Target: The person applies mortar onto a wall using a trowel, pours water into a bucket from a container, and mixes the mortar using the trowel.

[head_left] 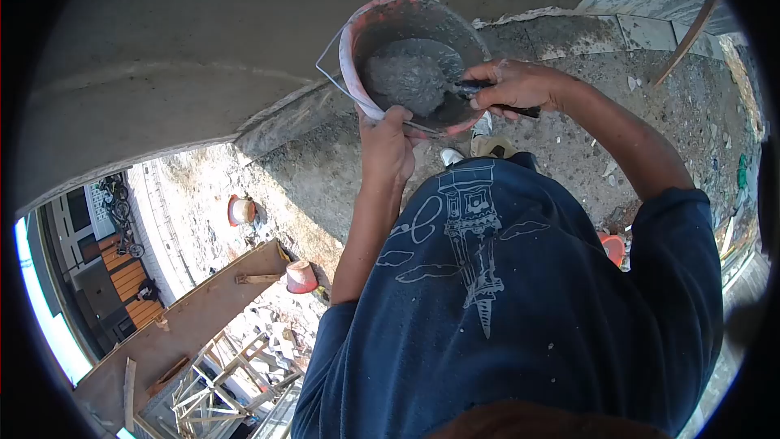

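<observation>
A red, mortar-crusted bucket (pixel 355 73) is tilted in front of me, its mouth facing me. Wet grey mortar (pixel 406 73) covers its bottom. My left hand (pixel 387 143) is closed on the near rim, thumb over the edge. The thin wire handle (pixel 328 73) hangs out at the left side. On the right, my right hand (pixel 516 88) is wrapped round the black handle of a trowel (pixel 526 110). Its working end is inside the bucket at the mortar, and the blade is mostly hidden by mortar and fingers.
A grey plastered wall (pixel 187 41) stands close ahead. A wooden stick (pixel 686 41) leans at the right. Rubble-strewn ground (pixel 601 130) lies underfoot. More buckets (pixel 301 276), a long board (pixel 187 309) and a timber frame (pixel 215 382) are at lower left; a red container (pixel 613 249) is behind my right side.
</observation>
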A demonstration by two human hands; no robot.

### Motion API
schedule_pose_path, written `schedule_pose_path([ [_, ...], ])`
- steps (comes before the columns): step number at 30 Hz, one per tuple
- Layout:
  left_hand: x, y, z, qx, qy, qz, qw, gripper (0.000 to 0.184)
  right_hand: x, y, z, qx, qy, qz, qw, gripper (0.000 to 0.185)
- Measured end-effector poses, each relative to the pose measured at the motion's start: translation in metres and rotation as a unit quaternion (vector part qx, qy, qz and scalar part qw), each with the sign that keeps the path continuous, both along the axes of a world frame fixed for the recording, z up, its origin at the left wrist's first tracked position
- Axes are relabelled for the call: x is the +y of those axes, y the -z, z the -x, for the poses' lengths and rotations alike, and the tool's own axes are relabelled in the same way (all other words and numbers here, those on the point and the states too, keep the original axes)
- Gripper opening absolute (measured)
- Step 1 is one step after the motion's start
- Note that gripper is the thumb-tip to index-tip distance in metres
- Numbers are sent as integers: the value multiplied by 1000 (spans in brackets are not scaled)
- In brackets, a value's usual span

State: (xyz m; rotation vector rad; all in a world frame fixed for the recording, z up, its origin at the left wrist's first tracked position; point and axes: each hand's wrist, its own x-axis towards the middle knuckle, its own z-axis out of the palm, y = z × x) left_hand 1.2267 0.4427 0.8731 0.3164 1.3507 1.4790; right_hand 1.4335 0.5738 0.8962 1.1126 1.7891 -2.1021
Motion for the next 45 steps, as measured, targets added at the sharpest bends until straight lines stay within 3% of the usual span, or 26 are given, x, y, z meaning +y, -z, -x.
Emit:
schedule_pose_path([
  [5,-12,27,18,-63,-2,78,995,23,-16,22,-4,91,154,146,973,52],
  [7,-12,54,33,-6,44,50,998,33,-15,-1,-9,176,197,160,951,52],
  [8,-14,73,40,-41,40,20,998,41,-11,1,-14,222,216,166,936,53],
  [9,-14,86,45,-63,7,63,996,42,-6,-21,-26,242,229,151,931,55],
  [10,-12,98,54,-142,-30,97,985,32,5,-45,-40,285,272,118,912,56],
  [12,-20,119,70,-94,2,91,991,36,8,-79,-59,366,339,83,863,58],
  [16,3,105,61,-102,-3,84,991,36,28,-198,-116,508,465,-119,715,66],
  [21,26,87,43,-104,-19,76,992,36,76,-341,-205,613,529,-397,431,69],
  [23,45,80,34,-106,-24,70,992,36,114,-391,-256,597,543,-502,310,51],
  [26,80,73,20,-111,-37,62,991,35,152,-452,-322,529,579,-607,126,60],
  [29,121,66,3,-121,-52,54,990,35,167,-510,-390,372,648,-653,-126,69],
  [32,157,58,-10,-124,-68,48,989,35,183,-548,-444,192,677,-587,-401,77],
  [36,193,45,-27,-134,-89,45,986,35,238,-573,-441,198,657,-623,-375,78],
  [41,211,28,-39,-138,-112,48,983,35,383,-603,-362,195,710,-663,-136,77],
  [42,213,27,-42,-136,-114,47,983,35,418,-603,-336,174,727,-664,-20,71],
  [43,215,26,-46,-138,-114,47,983,35,457,-595,-311,61,716,-678,152,51],
  [44,215,26,-49,-140,-118,48,982,35,457,-569,-268,47,630,-709,313,53],
  [45,214,27,-52,-138,-117,49,982,35,457,-518,-222,54,519,-774,358,49],
])
